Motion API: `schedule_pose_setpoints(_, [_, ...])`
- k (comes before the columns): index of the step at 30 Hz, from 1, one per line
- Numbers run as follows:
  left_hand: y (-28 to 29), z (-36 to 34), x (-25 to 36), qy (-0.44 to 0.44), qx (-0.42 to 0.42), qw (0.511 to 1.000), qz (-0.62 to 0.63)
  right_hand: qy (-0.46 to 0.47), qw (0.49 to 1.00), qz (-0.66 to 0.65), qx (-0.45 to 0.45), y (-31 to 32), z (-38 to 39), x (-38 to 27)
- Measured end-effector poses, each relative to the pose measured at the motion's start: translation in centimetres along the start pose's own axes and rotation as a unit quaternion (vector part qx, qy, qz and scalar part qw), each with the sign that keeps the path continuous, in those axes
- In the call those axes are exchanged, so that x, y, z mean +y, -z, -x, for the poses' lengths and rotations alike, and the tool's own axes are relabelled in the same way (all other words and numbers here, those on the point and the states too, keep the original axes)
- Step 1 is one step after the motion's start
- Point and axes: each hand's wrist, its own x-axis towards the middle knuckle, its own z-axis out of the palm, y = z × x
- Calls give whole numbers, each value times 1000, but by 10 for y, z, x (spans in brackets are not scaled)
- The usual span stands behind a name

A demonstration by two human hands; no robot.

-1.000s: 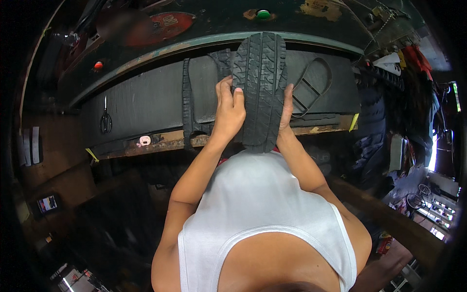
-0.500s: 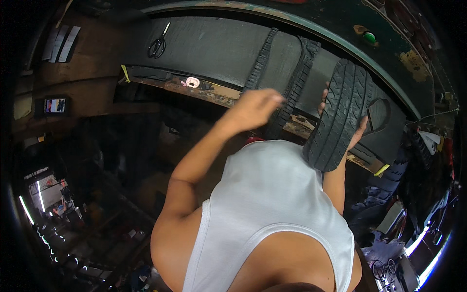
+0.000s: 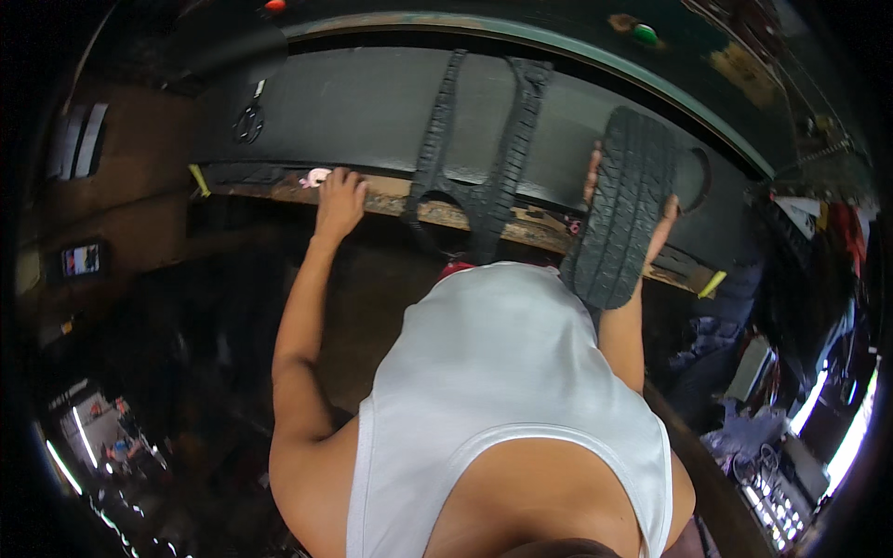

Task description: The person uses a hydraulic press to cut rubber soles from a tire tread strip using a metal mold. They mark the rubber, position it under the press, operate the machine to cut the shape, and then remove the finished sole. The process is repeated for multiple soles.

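My right hand [image 3: 659, 237] clamps a black, round-ended treaded-rubber slab [image 3: 625, 209], long axis toward the far edge of the flat black bench [image 3: 344, 107]; my left hand [image 3: 341, 202], I can't tell.

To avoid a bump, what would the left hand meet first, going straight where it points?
Probably the dark benchtop just beyond the left hand; the pink object lies slightly left, though depth is unclear.
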Motion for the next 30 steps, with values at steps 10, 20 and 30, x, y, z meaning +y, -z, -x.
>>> schedule_pose_setpoints(10, [7, -3, -1, -46, -56, 997, -33, 65, 997, -19, 32, -10, 14, 11])
schedule_pose_setpoints(20, [22, -19, -17, -70, -202, 976, 34, 81, 995, 48, 27, -19, 36, 13])
schedule_pose_setpoints(30, [54, -37, 7, 16, -71, 963, 258, 143, 984, 95, 53, -24, 50, 12])
